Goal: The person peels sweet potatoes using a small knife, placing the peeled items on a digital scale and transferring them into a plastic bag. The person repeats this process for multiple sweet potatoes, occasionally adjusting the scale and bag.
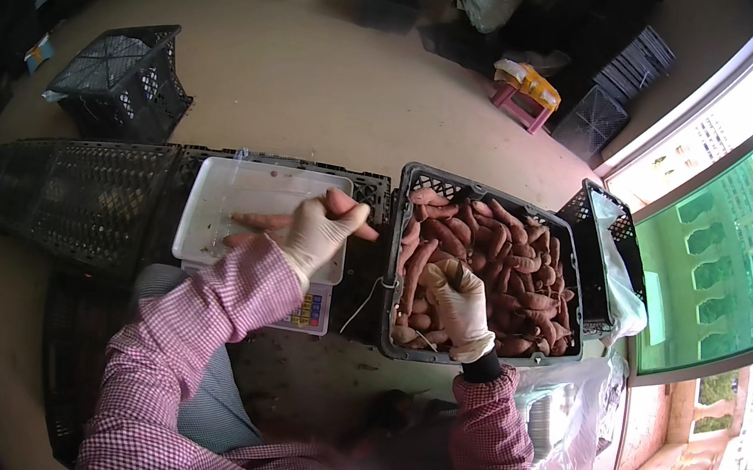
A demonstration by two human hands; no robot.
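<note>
A gloved fist, my left hand (pixel 318 230), is closed on a sweet potato (pixel 340 200) above the right side of a white tray (pixel 209 204). A reddish tip also shows beside its fingers; whether that belongs to a second root I cannot tell. Two more sweet potatoes (pixel 260 220) lie in the tray, partly covered by my left hand and sleeve. The tray rests on a scale with a keypad (pixel 309 310). Over the left part of a black crate (pixel 389 343) heaped with sweet potatoes (pixel 525 264), my right hand (pixel 458 305), also gloved, has its fingers curled in. What they hold, if anything, is hidden.
Black crates (pixel 82 196) support the scale and stretch left. Another upright black crate (pixel 134 89) stands on the floor beyond. Right of the heaped crate is a crate with a plastic liner (pixel 615 266), near a window (pixel 728 234). A pink stool (pixel 522 107) stands farther back.
</note>
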